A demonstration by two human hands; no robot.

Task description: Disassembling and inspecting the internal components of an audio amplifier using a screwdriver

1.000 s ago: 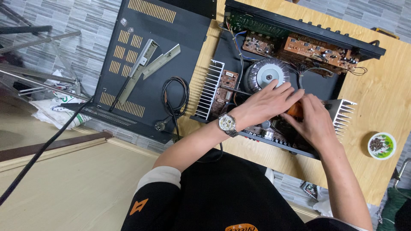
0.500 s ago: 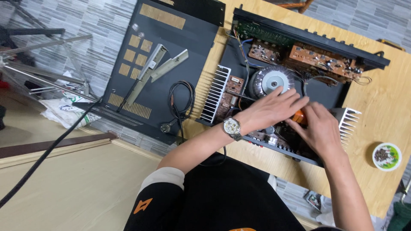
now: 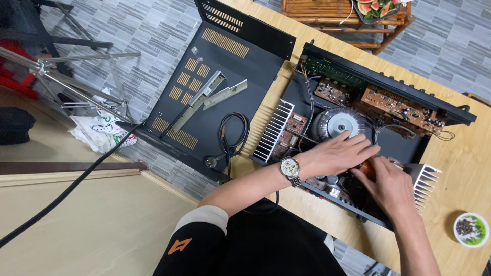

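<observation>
An open black amplifier chassis (image 3: 409, 148) lies on a wooden table (image 3: 460, 174), showing a round toroidal transformer (image 3: 340, 124), brown circuit boards (image 3: 399, 107) and finned heat sinks (image 3: 273, 130). My left hand (image 3: 335, 153), a watch on its wrist, lies flat with fingers spread over the parts just in front of the transformer. My right hand (image 3: 391, 186) is closed around an orange-handled tool (image 3: 366, 168), its fingertips touching my left hand's. The tool's tip is hidden under the hands.
The removed black cover panel (image 3: 225, 66) lies left of the chassis, bearing two metal brackets (image 3: 207, 97) and a coiled black cable (image 3: 232, 134). A small bowl of screws (image 3: 471, 229) sits at the table's right. A tripod (image 3: 76, 76) and a white bag (image 3: 99, 132) are on the floor.
Both hands stay over the same spot in the chassis; the right hand's fingers have shifted slightly on the orange tool. The view itself has drifted.
</observation>
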